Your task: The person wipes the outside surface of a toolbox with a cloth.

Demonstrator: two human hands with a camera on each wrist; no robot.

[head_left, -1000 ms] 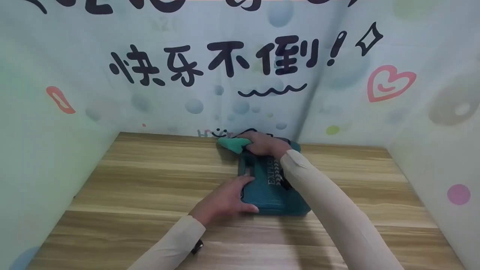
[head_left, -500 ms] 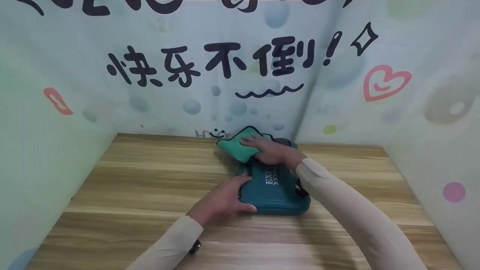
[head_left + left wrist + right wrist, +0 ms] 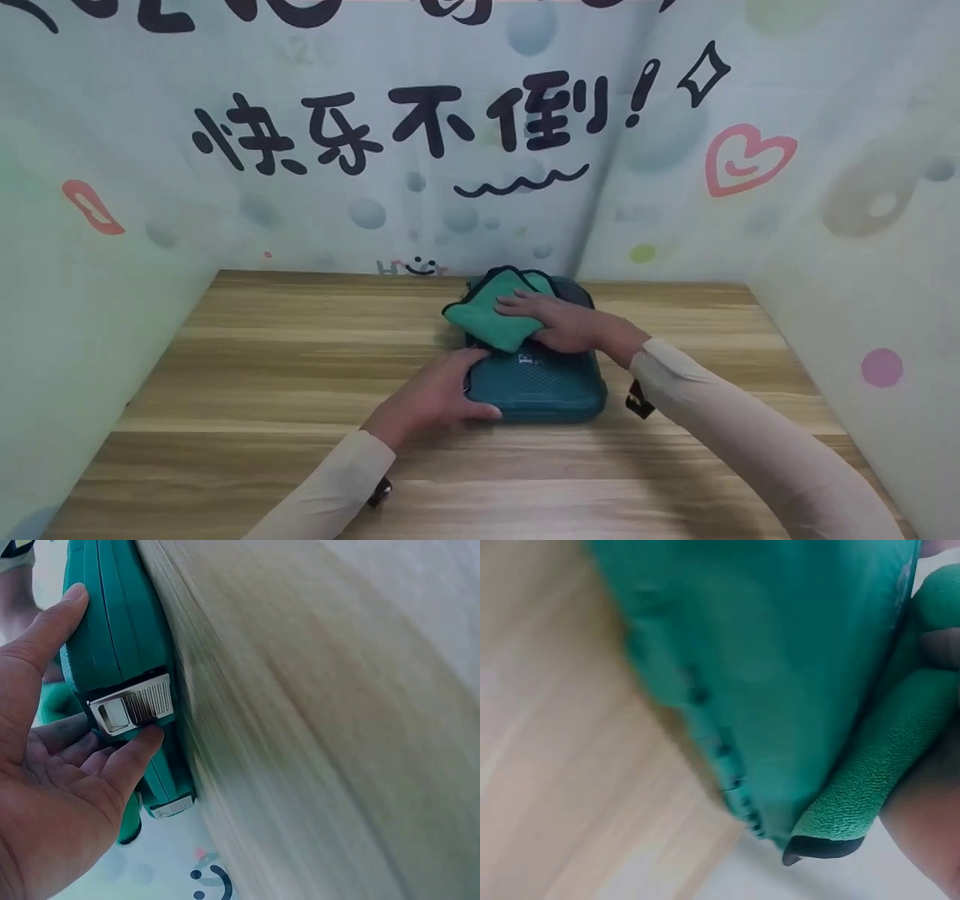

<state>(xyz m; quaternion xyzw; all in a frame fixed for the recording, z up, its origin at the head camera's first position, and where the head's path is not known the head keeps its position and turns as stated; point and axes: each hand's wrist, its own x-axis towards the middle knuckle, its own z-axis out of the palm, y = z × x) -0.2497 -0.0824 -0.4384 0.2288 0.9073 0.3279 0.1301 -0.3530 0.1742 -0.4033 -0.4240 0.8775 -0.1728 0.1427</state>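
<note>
A teal hard-shell tool case (image 3: 540, 394) with white lettering and metal latches (image 3: 135, 705) lies on the wooden table. My left hand (image 3: 431, 394) holds its near left corner. In the left wrist view the thumb lies on the case's end and a fingertip touches beside a latch. My right hand (image 3: 566, 322) rests on a green cloth (image 3: 491, 315) with dark edging, fingers stretched out over it. The cloth lies over the upper left of the case and covers most of the lettering. Right wrist view: the cloth is folded up beside the hand.
The wood-grain table (image 3: 285, 375) extends around the case on both sides and in front. A printed fabric backdrop (image 3: 315, 217) rises behind the case, with more of it at left and right. A small black device (image 3: 639, 401) hangs at the right wrist.
My right hand has drawn the cloth nearer and over the case, and its fingers now lie flatter on it. My left hand keeps its place on the corner. The head view has shifted slightly.
</note>
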